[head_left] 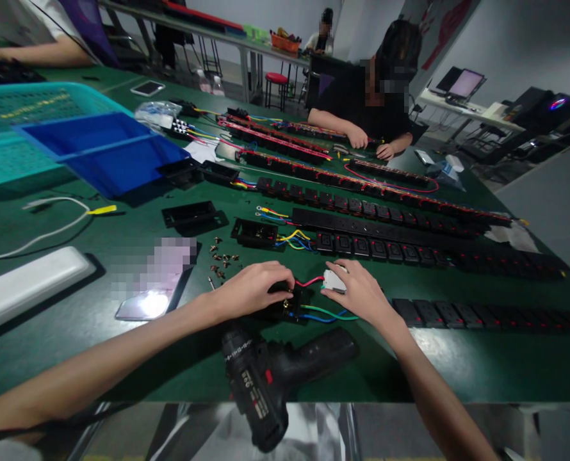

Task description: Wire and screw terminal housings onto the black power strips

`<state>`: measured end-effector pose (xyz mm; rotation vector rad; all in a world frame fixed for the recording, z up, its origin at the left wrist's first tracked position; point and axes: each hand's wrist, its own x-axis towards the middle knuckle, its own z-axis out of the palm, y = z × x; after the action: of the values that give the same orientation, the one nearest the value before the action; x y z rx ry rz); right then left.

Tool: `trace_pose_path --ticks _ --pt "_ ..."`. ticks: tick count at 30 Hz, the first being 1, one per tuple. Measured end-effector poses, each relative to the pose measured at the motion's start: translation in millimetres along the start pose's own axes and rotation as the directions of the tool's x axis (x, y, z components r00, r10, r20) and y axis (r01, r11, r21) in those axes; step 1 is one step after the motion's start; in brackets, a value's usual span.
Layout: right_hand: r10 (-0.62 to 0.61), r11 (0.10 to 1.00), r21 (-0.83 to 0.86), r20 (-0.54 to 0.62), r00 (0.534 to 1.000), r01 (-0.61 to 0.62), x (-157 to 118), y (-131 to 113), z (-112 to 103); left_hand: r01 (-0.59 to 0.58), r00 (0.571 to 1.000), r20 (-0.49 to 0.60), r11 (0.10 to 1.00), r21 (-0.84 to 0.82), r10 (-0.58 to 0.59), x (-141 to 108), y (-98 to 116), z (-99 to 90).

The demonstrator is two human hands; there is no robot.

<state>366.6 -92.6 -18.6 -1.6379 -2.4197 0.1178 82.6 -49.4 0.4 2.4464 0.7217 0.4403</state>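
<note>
My left hand (266, 282) is bent over a small black box (292, 308) with brass terminals inside. Its thumb and index finger curl together at the box, and what they pinch is too small to make out. A red wire (310, 282) runs from those fingertips to a small white module (333, 280). Fingers of my right hand (359, 291) are closed around that module. Green and blue wires (328, 315) lead from the box under my right wrist toward a black row of sockets (458, 314). A cordless drill (260, 378) lies close to me, below the box.
Loose screws (220, 259) and a phone (157, 282) lie left of my hands. Beyond are another wired box (256, 232), an open black housing (193, 214), socket strips (362, 246) and a blue bin (116, 153). A co-worker (362, 96) works across the table.
</note>
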Motion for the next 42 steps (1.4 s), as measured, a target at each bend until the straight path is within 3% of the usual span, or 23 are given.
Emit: trace_pose_path --ticks 5,11,20,28,37,42 --pt "0.011 0.999 -0.031 -0.037 0.999 -0.012 -2.1 0.8 -4.6 -0.006 0.999 0.052 0.999 -0.037 0.008 1.1 -7.5 6.5" --pt "0.067 0.981 -0.17 -0.155 0.986 -0.093 -15.4 -0.5 -17.5 -0.033 0.999 0.025 0.997 -0.076 0.035 0.2 -11.7 11.2" --pt "-0.024 0.949 -0.316 -0.158 0.987 -0.027 -37.1 -7.6 -19.2 -0.025 0.999 -0.033 0.994 -0.109 0.021 -2.2 -16.1 16.7" --pt "-0.029 0.955 -0.296 -0.123 0.992 -0.009 -42.9 -11.6 -20.5 -0.026 0.999 -0.047 0.993 -0.113 0.021 -1.9 -15.4 17.6" --pt "0.0 0.983 -0.182 -0.07 0.998 -0.013 -24.9 -17.1 -10.7 -0.056 0.998 -0.007 0.992 -0.109 0.056 2.2 -13.8 16.3" --pt "-0.118 0.992 -0.068 -0.156 0.981 0.108 -21.1 -31.3 -13.2 -0.091 0.996 -0.033 0.989 -0.116 0.088 -0.4 -10.1 9.3"
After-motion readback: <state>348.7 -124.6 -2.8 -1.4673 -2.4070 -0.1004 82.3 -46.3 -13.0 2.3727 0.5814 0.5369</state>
